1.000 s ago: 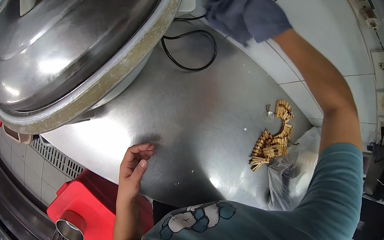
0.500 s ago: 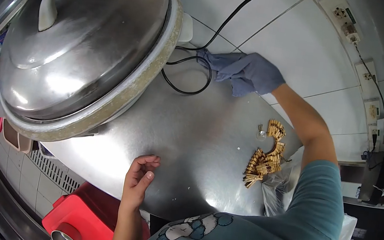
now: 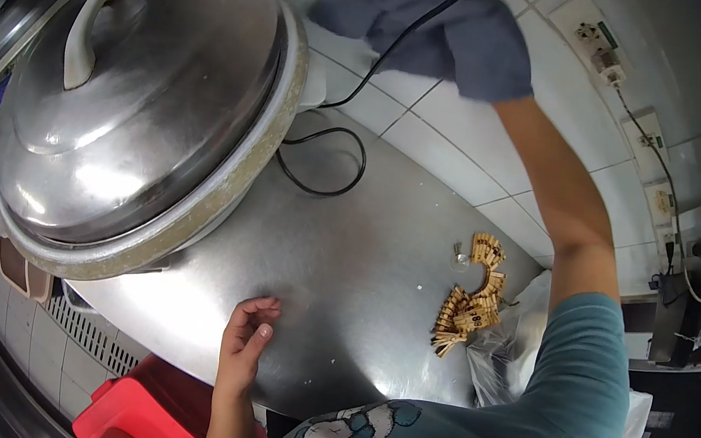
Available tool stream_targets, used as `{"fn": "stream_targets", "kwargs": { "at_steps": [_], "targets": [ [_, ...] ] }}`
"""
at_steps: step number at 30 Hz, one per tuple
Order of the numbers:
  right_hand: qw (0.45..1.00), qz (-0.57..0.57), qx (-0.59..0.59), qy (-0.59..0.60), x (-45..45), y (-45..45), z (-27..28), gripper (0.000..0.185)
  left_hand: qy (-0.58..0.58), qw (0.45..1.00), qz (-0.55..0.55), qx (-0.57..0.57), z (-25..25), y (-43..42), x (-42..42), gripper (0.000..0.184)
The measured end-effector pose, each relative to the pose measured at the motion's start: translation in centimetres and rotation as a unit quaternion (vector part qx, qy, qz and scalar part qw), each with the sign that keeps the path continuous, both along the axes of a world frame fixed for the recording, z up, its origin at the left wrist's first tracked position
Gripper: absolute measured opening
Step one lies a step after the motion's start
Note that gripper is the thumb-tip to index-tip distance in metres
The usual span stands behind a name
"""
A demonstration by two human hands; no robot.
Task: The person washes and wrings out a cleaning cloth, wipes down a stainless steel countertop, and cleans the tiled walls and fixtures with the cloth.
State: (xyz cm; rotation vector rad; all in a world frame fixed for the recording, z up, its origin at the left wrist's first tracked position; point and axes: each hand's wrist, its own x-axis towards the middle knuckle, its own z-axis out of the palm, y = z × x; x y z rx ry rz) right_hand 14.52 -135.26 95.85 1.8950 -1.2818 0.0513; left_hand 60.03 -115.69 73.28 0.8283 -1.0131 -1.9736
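Observation:
A blue-grey cloth (image 3: 433,27) is raised against the white tiled wall (image 3: 459,158), and my right hand (image 3: 497,60) holds it, the fingers hidden beneath its folds. Across the cloth runs a black power cord (image 3: 378,64), which also loops on the steel table (image 3: 364,248). My left hand (image 3: 248,331) hovers by the table's near edge, fingers loosely curled, thumb apart, with nothing in it. To the left stands a large round cooker with a domed metal lid (image 3: 156,126) and a pale handle.
Numbered wooden tags (image 3: 470,300) lie in a curved string at the table's right, beside a clear plastic bag (image 3: 504,342). Wall sockets (image 3: 602,53) with plugged-in cords line the upper right. Below the near edge is a red container (image 3: 150,407). A second lidded pot (image 3: 36,18) stands far left.
My right hand has lifted the cloth from the back edge of the table up onto the wall tiles. My left hand stays almost where it was. The view has shifted slightly.

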Motion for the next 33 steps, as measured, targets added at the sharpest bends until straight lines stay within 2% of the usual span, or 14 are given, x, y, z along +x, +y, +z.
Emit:
{"fn": "stream_targets", "kwargs": {
  "at_steps": [1, 3, 5, 8, 9, 10, 12, 16, 19, 22, 25, 28, 30, 33],
  "targets": [
    [0.993, -0.078, 0.012, 0.091, 0.2, 1.4, -0.2, 0.020, 0.005, 1.000, -0.003, -0.003, 0.1, 0.1, -0.1, 0.039],
    [0.996, -0.045, 0.073, 0.019, -2.8, 5.9, -1.3, 0.022, 0.014, 1.000, -0.005, -0.003, 0.3, 0.3, 0.0, 0.040],
    [0.988, -0.134, 0.061, -0.055, -6.8, 10.6, -3.2, 0.023, 0.005, 1.000, -0.008, -0.004, 0.1, 0.6, 0.7, 0.040],
    [0.974, -0.154, 0.102, -0.133, -8.7, 15.9, -2.1, 0.033, -0.015, 1.000, -0.007, 0.001, -0.3, 1.1, 2.0, 0.040],
    [0.982, -0.186, 0.041, 0.003, -8.9, 16.4, -1.9, 0.037, -0.022, 1.000, -0.003, 0.009, -0.4, 1.2, 2.4, 0.039],
    [0.966, -0.214, -0.020, 0.140, -9.0, 16.5, -1.8, 0.040, -0.021, 1.000, -0.002, 0.007, -0.5, 1.2, 2.7, 0.039],
    [0.968, -0.204, -0.050, 0.138, -8.3, 14.4, -1.2, 0.042, -0.024, 1.000, 0.001, 0.011, -0.7, 1.3, 3.1, 0.039],
    [0.982, -0.151, -0.080, 0.081, -4.0, 6.9, 0.9, 0.040, -0.026, 1.000, 0.001, 0.002, -0.4, 0.8, 3.0, 0.038],
    [0.995, -0.052, -0.087, -0.001, -3.8, 2.3, 1.3, 0.037, -0.028, 1.000, 0.005, -0.001, 0.1, 0.3, 2.1, 0.037],
    [0.995, 0.017, -0.089, -0.052, -5.2, 1.9, 0.3, 0.034, -0.021, 1.000, 0.012, -0.008, 0.3, 0.3, 1.4, 0.037],
    [0.992, -0.123, -0.019, 0.013, -4.0, 8.3, 0.0, 0.030, -0.017, 1.000, 0.005, -0.019, 0.2, 0.4, 1.3, 0.036],
    [0.987, -0.153, -0.022, -0.039, -8.0, 11.8, -3.0, 0.033, -0.021, 1.000, -0.003, -0.009, -0.1, 1.0, 1.6, 0.035],
    [0.986, -0.116, -0.123, -0.009, -8.2, 12.4, -2.9, 0.033, -0.041, 0.999, -0.003, 0.000, -0.2, 1.0, 1.9, 0.034],
    [0.977, -0.197, -0.059, 0.049, -2.2, 10.6, 0.2, 0.035, -0.040, 0.999, -0.009, -0.002, -0.7, 1.0, 1.9, 0.034]
  ]
}}
